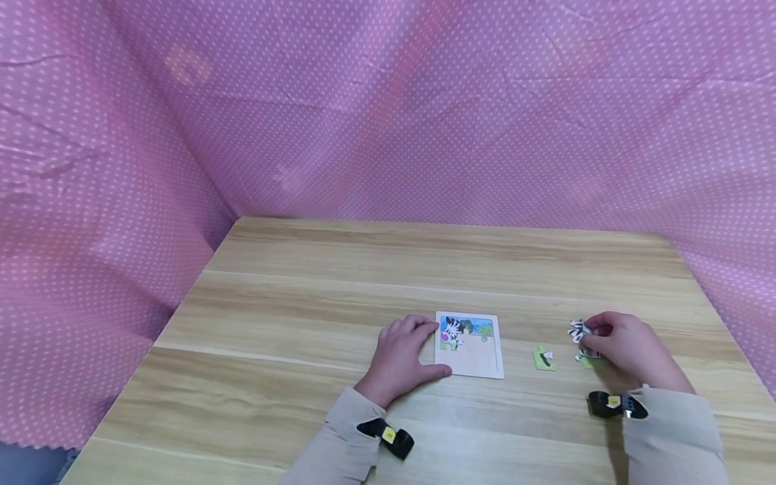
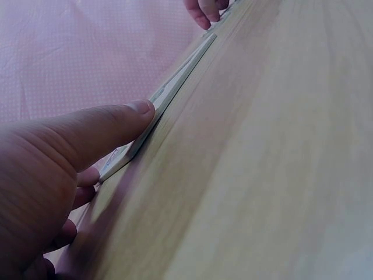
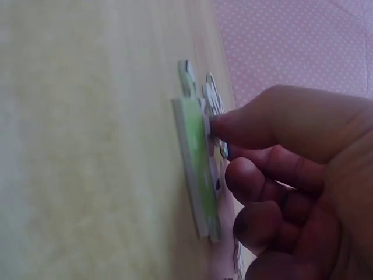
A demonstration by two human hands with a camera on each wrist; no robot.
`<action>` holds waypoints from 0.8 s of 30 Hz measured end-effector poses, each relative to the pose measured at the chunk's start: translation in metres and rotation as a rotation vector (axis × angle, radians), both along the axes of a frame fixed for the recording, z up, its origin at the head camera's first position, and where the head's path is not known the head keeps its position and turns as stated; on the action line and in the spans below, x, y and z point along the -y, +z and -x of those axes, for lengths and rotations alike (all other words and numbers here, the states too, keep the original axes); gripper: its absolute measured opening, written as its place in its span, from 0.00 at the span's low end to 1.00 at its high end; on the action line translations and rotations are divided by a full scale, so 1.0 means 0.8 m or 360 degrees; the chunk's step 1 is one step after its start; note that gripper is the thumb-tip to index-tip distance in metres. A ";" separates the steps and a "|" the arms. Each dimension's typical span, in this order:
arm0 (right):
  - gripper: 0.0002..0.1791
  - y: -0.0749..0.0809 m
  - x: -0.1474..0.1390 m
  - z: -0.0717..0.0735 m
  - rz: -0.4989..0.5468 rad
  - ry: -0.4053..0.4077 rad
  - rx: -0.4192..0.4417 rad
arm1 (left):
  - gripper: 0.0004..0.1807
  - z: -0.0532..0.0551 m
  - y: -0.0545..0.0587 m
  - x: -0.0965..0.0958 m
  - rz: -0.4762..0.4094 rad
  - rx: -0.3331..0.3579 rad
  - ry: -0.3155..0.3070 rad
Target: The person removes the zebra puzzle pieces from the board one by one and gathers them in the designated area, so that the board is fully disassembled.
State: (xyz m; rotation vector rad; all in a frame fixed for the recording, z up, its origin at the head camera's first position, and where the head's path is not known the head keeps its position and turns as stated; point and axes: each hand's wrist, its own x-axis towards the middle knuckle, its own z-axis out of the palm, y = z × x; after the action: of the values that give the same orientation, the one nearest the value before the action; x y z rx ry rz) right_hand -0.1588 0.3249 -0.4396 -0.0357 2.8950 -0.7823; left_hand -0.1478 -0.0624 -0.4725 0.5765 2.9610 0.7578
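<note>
On the table [image 1: 303, 303], left fingers [image 1: 436, 371], spread, touch the puzzle board [image 1: 479, 360]; right fingers [image 3: 256, 119] pinch a striped piece [image 1: 575, 331].

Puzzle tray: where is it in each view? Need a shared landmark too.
Head: puzzle tray right of centre, lower half, touched by the left hand.
Left wrist: left of centre, upper half, seen edge-on, partly covered by that hand.
Right wrist: no tray recognisable.
Landmark: pink dotted cloth, background in all three.

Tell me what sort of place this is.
Probably a makeshift recording booth: dotted pink cloth hangs behind and beside a wood-grain table, and black wrist devices are worn.
</note>
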 end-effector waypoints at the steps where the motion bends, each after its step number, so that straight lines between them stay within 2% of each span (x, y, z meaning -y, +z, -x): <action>1: 0.20 0.000 0.000 0.000 -0.0001 -0.0002 0.0002 | 0.45 0.000 0.000 0.000 -0.0003 0.0004 0.0001; 16: 0.22 0.004 0.002 0.000 0.0054 -0.0012 0.0114 | 0.45 0.005 -0.001 0.000 0.0003 0.0001 -0.0013; 24: 0.23 0.005 0.010 0.000 0.0038 -0.0031 0.0126 | 0.45 0.007 0.002 0.001 0.0014 0.0046 -0.0015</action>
State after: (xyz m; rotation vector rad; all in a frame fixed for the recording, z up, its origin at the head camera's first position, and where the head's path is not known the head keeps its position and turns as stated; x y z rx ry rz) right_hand -0.1584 0.3166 -0.4356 0.0207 2.8159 -0.8031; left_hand -0.1533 -0.0632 -0.4712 0.5735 2.9317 0.7459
